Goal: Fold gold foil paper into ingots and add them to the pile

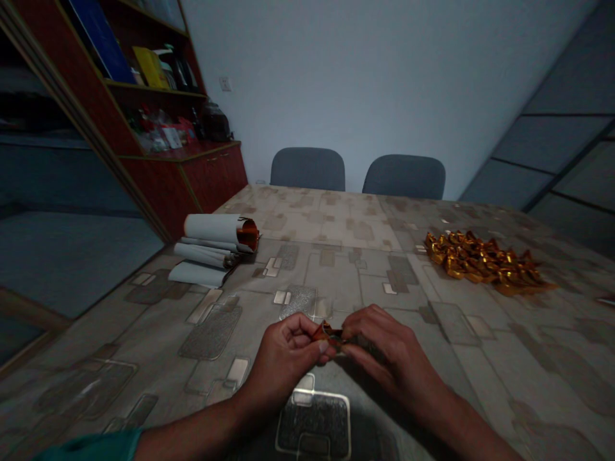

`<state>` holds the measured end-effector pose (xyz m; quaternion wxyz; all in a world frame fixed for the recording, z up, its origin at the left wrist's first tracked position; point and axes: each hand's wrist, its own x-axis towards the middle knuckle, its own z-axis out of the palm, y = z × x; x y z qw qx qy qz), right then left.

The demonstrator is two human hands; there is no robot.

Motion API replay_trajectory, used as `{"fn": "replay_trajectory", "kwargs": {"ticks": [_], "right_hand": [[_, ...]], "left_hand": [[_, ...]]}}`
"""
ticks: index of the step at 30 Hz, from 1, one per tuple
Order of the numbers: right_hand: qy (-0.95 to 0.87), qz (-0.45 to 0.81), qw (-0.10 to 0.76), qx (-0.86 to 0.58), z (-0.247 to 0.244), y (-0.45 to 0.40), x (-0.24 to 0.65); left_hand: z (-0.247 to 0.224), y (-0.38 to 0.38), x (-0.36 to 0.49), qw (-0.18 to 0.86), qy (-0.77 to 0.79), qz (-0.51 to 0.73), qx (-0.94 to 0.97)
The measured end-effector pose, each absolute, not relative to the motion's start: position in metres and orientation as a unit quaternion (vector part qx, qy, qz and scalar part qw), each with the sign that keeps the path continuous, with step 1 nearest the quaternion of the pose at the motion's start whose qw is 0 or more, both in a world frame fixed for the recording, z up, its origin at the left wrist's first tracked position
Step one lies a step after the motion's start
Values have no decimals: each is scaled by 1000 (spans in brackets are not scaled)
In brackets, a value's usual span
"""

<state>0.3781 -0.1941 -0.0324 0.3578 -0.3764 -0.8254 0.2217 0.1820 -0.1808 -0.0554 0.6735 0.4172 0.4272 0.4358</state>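
I have both hands on the foil [325, 331], over the near part of the tabletop [353, 269], around the middle of the view. My left hand [291, 349] pinches the left end between thumb and fingers; my right hand [387, 346] has thumb and fingertips closed on the other end. The fingers cover much of the foil, so I cannot tell how it lies underneath, or whether it touches the surface.

To do this well, I would let the left pinch be the anchor and work with the right fingertips, in small, light presses. The foil looks thin and apt to crease or tear, so I judge a hard tug between the hands unwise.

For room, the tabletop runs on past my knuckles to its far edge, by the chairs [307, 168]. The curled sheets [211, 225], grey side out, lie near the left edge; the gold pile [473, 262] lies well off to the right. Between those two I have space to shift forward; wide swings sideways are what I would avoid.
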Motion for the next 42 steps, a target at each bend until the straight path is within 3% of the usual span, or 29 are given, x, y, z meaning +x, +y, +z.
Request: {"fn": "replay_trajectory", "kwargs": {"ticks": [6,14,22,42], "right_hand": [[-845,202,330,-370,-38,-193,379],[-741,294,407,-446,-35,-198,379],[-758,271,459,-375,-42,-197,373],[-764,257,431,-406,-33,-199,374]], "left_hand": [[-59,-180,181,674,419,431,430],[-61,-186,181,610,357,517,483],[-66,-184,179,595,337,523,509],[-67,-180,179,658,321,501,462]]}}
